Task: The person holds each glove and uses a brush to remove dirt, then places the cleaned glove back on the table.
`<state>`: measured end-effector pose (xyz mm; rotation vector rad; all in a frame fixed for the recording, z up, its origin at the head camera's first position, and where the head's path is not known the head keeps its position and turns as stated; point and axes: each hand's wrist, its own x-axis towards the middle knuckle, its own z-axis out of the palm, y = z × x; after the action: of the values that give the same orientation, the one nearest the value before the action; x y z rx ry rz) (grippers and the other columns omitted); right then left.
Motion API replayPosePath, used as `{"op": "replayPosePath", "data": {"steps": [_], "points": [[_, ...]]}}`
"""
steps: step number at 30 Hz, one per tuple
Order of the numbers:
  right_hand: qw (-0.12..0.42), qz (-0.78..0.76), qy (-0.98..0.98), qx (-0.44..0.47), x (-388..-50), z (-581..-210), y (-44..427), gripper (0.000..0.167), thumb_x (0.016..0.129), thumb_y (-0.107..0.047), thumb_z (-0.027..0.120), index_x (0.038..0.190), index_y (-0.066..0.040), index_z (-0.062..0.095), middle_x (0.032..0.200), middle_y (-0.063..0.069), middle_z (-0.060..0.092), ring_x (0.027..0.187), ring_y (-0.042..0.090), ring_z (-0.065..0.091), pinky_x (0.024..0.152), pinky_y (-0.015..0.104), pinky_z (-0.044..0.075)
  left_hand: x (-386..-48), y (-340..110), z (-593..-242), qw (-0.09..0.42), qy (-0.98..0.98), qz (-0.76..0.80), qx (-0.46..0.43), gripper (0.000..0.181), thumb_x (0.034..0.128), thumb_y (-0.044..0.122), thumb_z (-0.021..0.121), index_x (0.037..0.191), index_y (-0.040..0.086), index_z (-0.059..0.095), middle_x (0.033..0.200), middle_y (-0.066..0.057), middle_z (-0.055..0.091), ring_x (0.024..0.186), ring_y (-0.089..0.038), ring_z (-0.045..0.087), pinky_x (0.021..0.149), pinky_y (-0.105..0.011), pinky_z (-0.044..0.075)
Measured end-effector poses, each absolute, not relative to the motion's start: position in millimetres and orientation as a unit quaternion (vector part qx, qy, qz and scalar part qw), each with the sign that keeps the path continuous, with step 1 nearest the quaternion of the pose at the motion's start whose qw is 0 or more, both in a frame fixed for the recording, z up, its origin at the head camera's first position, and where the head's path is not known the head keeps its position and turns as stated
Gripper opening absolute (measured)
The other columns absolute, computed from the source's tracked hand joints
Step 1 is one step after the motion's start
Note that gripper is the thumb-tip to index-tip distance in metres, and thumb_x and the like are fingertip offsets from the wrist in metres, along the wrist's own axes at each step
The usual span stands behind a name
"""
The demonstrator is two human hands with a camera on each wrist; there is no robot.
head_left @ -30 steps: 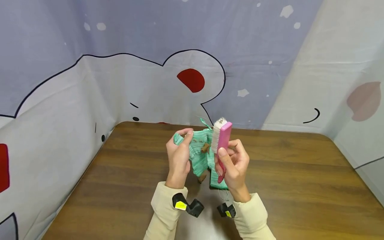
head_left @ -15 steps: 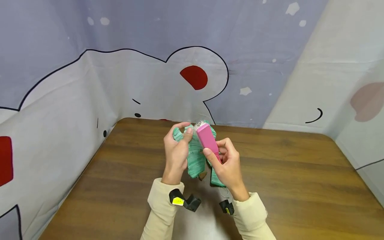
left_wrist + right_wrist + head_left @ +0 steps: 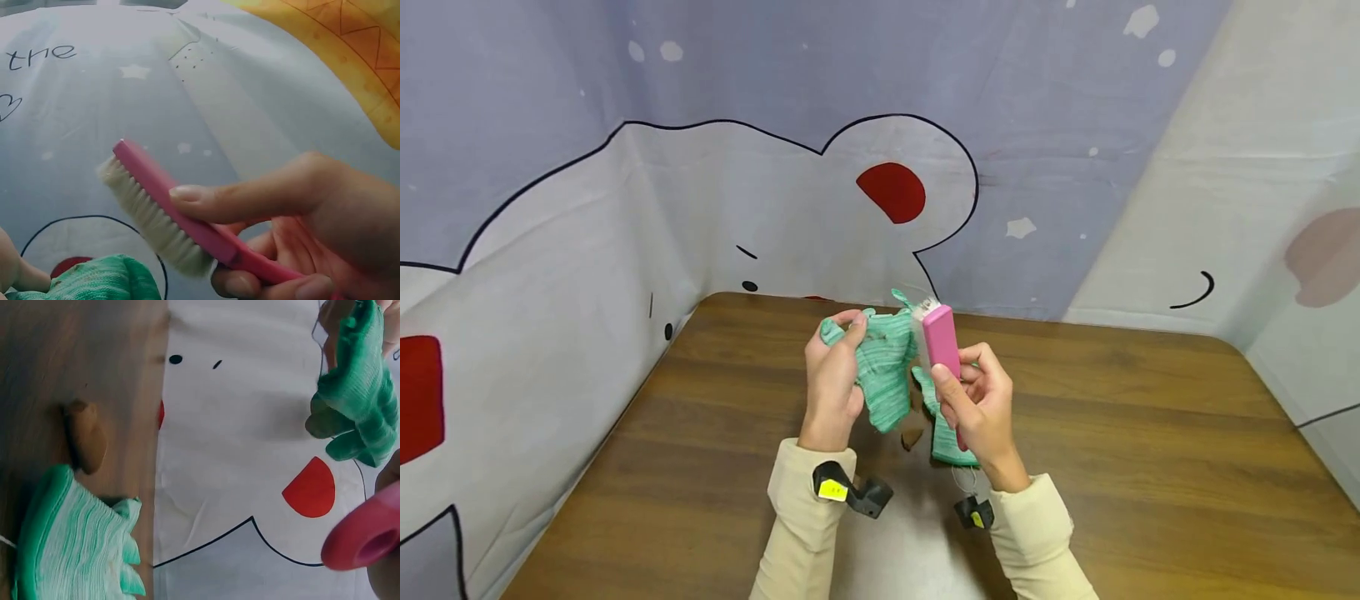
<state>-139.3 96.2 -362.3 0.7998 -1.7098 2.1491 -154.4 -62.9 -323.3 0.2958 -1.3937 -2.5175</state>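
Note:
My left hand (image 3: 832, 379) grips a green knitted glove (image 3: 883, 367) by its left side and holds it up above the table; in the right wrist view its fingers hang down. My right hand (image 3: 976, 404) pinches a pink brush (image 3: 942, 340) with white bristles, thumb along its back. The bristles (image 3: 156, 228) face the glove, at its right edge; whether they touch it I cannot tell. A second green glove (image 3: 78, 544) lies on the table, partly hidden in the head view behind the brush and right hand. Near it lies a brown lump (image 3: 87, 436).
The wooden table (image 3: 700, 467) reaches back to a printed cloth (image 3: 760, 208) hung behind and at the sides. A brown piece (image 3: 912, 438) lies under the raised glove. A thin white loop (image 3: 964, 478) sticks out from the lying glove's cuff.
The brush swung left across the raised glove, then came back right to the glove's edge with its bristles turned left. The left hand still holds the glove, shifted slightly left.

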Motion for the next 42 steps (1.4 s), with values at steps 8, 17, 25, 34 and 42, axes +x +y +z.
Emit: {"op": "replayPosePath", "data": {"steps": [8, 17, 25, 34, 42], "points": [[0.122, 0.779, -0.566, 0.24, -134.5, -348.2, 97.3, 0.008, 0.09, -0.003, 0.053, 0.092, -0.002, 0.046, 0.055, 0.011, 0.048, 0.032, 0.016, 0.032, 0.029, 0.027, 0.027, -157.0, -59.7, -325.3, 0.082, -0.454, -0.885, 0.061, 0.018, 0.0915, 0.009, 0.054, 0.107, 0.004, 0.048, 0.096, -0.006, 0.053, 0.08, -0.013, 0.055, 0.067, -0.024, 0.048], [0.111, 0.798, -0.57, 0.159, -128.1, -329.1, 101.7, 0.012, 0.091, -0.012, 0.056, 0.094, -0.005, 0.047, 0.057, 0.01, 0.047, 0.034, 0.014, 0.032, 0.031, 0.025, 0.026, -150.4, -49.4, -313.8, -0.022, -0.399, -0.915, -0.058, 0.038, 0.0937, 0.021, 0.049, 0.126, 0.007, 0.035, 0.113, -0.004, 0.046, 0.1, -0.014, 0.05, 0.084, -0.029, 0.043], [0.113, 0.79, -0.584, 0.151, -123.6, -322.1, 103.9, 0.013, 0.091, -0.012, 0.056, 0.094, -0.004, 0.047, 0.058, 0.01, 0.046, 0.035, 0.014, 0.033, 0.031, 0.024, 0.027, -152.5, -41.8, -316.4, -0.139, -0.21, -0.956, -0.151, 0.046, 0.094, 0.042, 0.036, 0.119, 0.004, 0.04, 0.104, -0.007, 0.05, 0.099, -0.018, 0.047, 0.091, -0.033, 0.036], [0.081, 0.822, -0.539, 0.164, -119.5, -316.6, 105.3, 0.015, 0.093, -0.016, 0.053, 0.093, -0.004, 0.045, 0.058, 0.007, 0.048, 0.035, 0.012, 0.031, 0.031, 0.025, 0.023, -149.5, -37.5, -323.3, -0.128, -0.195, -0.965, -0.115, 0.037, 0.095, 0.001, 0.025, 0.089, 0.004, 0.061, 0.09, -0.003, 0.059, 0.083, -0.012, 0.057, 0.076, -0.023, 0.047], [0.065, 0.835, -0.515, 0.182, -118.3, -315.2, 104.1, 0.017, 0.097, -0.021, 0.044, 0.089, -0.007, 0.045, 0.055, 0.004, 0.046, 0.032, 0.009, 0.028, 0.029, 0.028, 0.016, -150.2, -31.4, -330.0, -0.128, -0.347, -0.916, -0.153, 0.031, 0.0899, -0.008, 0.042, 0.111, 0.014, 0.048, 0.097, 0.002, 0.056, 0.085, -0.008, 0.054, 0.076, -0.023, 0.045]]}}
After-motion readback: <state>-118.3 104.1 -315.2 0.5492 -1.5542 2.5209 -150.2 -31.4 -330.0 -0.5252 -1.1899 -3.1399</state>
